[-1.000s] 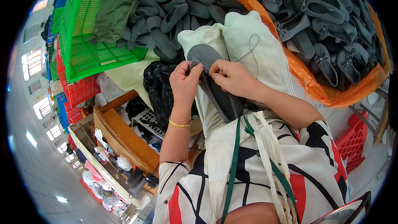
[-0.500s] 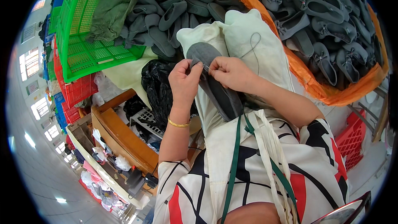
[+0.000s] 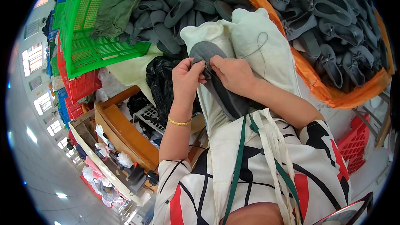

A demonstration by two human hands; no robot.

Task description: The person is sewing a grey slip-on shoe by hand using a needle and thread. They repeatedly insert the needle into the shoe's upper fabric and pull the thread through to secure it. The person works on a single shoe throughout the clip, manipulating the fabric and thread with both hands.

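Note:
A grey flat shoe (image 3: 227, 96) lies over the white cloth covering on my lap, its toe pointing away from me. My left hand (image 3: 186, 75) is closed on the left edge of its front, thumb and fingers pinching the fabric. Its opening is gripped by my right hand (image 3: 236, 74), the fingers bent over the edge and the tips partly hidden. A small shiny spot shows between the two hands, too small to name. Dark thread (image 3: 262, 43) makes a loop across the white cloth (image 3: 250, 29) beyond my right hand.
Several grey shoes (image 3: 179, 12) are heaped ahead, beside a green plastic basket (image 3: 108, 52). More shoes with bows fill an orange sack (image 3: 333, 96) at the right. A black plastic bag (image 3: 160, 79) and a wooden drawer unit (image 3: 125, 129) stand left. A red crate (image 3: 354, 146) sits low right.
My right hand has turned, and its fingers have shifted from a pinch above the shoe to the shoe's opening. My left hand keeps its hold. The view has shifted slightly.

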